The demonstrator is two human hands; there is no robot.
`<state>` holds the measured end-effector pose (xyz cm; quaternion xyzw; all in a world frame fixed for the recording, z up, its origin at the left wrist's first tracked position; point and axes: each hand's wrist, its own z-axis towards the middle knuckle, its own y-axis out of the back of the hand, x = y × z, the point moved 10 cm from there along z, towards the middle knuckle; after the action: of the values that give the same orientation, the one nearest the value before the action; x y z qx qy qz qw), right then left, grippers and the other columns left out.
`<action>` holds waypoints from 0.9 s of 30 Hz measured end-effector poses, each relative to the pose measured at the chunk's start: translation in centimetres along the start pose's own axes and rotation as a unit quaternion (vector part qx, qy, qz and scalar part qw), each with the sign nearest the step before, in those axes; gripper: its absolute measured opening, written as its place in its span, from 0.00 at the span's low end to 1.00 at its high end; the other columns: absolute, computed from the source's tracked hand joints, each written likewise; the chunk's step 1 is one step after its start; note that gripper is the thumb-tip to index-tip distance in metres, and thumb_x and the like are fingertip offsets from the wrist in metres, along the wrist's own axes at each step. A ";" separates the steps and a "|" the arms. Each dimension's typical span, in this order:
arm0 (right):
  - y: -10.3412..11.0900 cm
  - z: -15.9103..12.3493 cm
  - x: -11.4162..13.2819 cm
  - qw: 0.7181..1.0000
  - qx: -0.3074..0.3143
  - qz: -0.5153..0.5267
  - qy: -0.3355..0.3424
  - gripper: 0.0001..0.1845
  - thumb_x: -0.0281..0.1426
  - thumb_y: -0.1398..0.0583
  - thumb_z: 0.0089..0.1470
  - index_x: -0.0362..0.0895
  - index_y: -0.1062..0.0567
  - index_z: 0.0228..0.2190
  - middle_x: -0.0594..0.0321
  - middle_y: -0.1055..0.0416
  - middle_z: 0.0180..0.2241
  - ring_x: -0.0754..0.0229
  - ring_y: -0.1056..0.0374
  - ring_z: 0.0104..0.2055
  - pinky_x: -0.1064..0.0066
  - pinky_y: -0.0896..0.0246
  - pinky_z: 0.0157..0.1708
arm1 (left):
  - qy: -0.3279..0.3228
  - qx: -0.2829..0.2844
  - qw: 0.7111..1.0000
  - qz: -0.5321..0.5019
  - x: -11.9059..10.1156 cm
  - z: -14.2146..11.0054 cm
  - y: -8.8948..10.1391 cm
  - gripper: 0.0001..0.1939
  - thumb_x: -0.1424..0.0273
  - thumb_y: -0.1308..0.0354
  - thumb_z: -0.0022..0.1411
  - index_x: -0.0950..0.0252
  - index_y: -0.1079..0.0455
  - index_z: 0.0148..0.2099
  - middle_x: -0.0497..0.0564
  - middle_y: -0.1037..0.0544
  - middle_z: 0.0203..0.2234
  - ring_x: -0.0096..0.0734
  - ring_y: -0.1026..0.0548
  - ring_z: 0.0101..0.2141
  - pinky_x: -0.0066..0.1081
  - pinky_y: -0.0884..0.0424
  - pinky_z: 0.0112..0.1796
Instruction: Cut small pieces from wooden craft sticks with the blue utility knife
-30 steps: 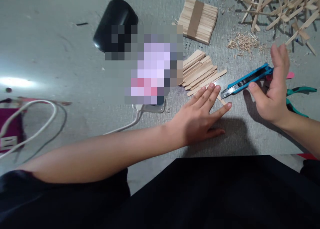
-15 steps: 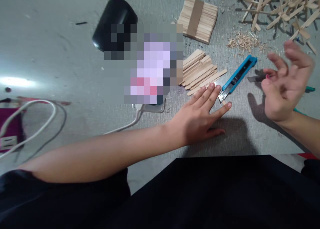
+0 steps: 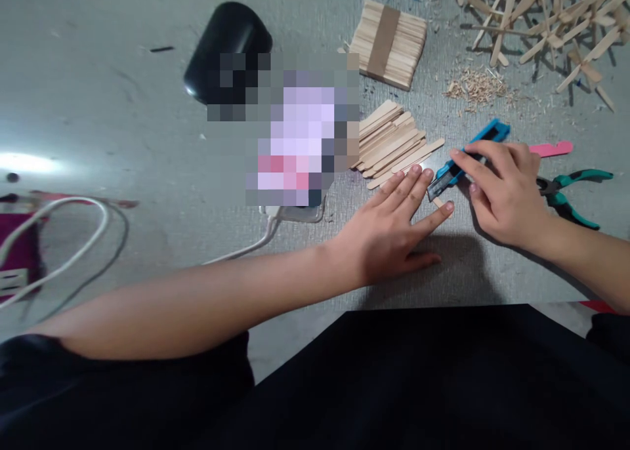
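My left hand (image 3: 388,230) lies flat on the grey table, fingers spread. A short end of a wooden craft stick (image 3: 440,203) shows between its index and middle fingertips; the rest is hidden. My right hand (image 3: 509,191) has its thumb and fingers on a blue utility knife (image 3: 485,135), whose blade end points down-left, close to my left fingertips. A loose pile of craft sticks (image 3: 391,138) lies just beyond my left hand. Past the right hand are a pink-handled tool (image 3: 554,149), partly covered, and green-and-black pliers (image 3: 558,191).
A banded bundle of craft sticks (image 3: 408,46) lies at the back, near wood chips (image 3: 477,86) and several joined-stick pieces (image 3: 551,23). Left of the sticks are a blurred-out phone (image 3: 305,122) with a white cable (image 3: 241,248) and a black rounded object (image 3: 231,37).
My right hand has come down and left from above the pink-handled tool onto the utility knife, which has turned slightly. The pliers are uncovered. My left hand has stayed in place.
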<state>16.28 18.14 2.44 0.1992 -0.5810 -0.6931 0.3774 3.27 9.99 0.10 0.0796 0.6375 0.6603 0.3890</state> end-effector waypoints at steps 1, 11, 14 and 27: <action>0.0 -0.1 -0.2 1.000 -0.006 -0.009 -0.006 0.33 0.26 0.44 0.65 0.52 0.30 0.69 0.51 0.27 0.61 0.38 0.32 0.57 0.37 0.36 0.55 | -0.003 -0.002 1.000 0.001 -0.1 0.0 0.0 0.42 0.54 0.28 0.69 0.62 0.36 0.77 0.78 0.46 0.78 0.77 0.45 0.77 0.70 0.38 0.70; 0.2 0.0 -0.5 0.999 -0.004 -0.025 -0.034 0.22 0.25 0.42 0.63 0.48 0.28 0.57 0.46 0.31 0.63 0.32 0.36 0.65 0.38 0.40 0.57 | -0.002 0.000 1.000 -0.004 -0.2 0.1 0.1 0.42 0.54 0.26 0.67 0.60 0.34 0.76 0.75 0.45 0.78 0.72 0.44 0.77 0.69 0.36 0.70; 0.5 -0.1 -0.6 0.999 -0.018 0.012 -0.039 0.18 0.25 0.43 0.67 0.51 0.31 0.56 0.52 0.27 0.63 0.36 0.34 0.69 0.39 0.45 0.61 | -0.004 -0.002 1.000 0.002 -0.2 0.0 0.1 0.40 0.53 0.29 0.69 0.61 0.34 0.76 0.77 0.44 0.77 0.73 0.44 0.77 0.69 0.35 0.70; 4.0 -2.7 -1.6 0.918 -0.246 0.288 0.118 0.12 0.31 0.30 0.58 0.57 0.23 0.42 0.62 0.21 0.48 0.56 0.21 0.36 0.61 0.25 0.29 | -0.007 0.011 1.000 0.014 -0.2 0.1 0.1 0.40 0.51 0.32 0.72 0.60 0.36 0.77 0.77 0.43 0.77 0.73 0.44 0.77 0.66 0.38 0.71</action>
<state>20.37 17.40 5.36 0.0043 -0.3759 -0.6472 0.6632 3.44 9.94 0.25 0.0972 0.6405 0.6581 0.3837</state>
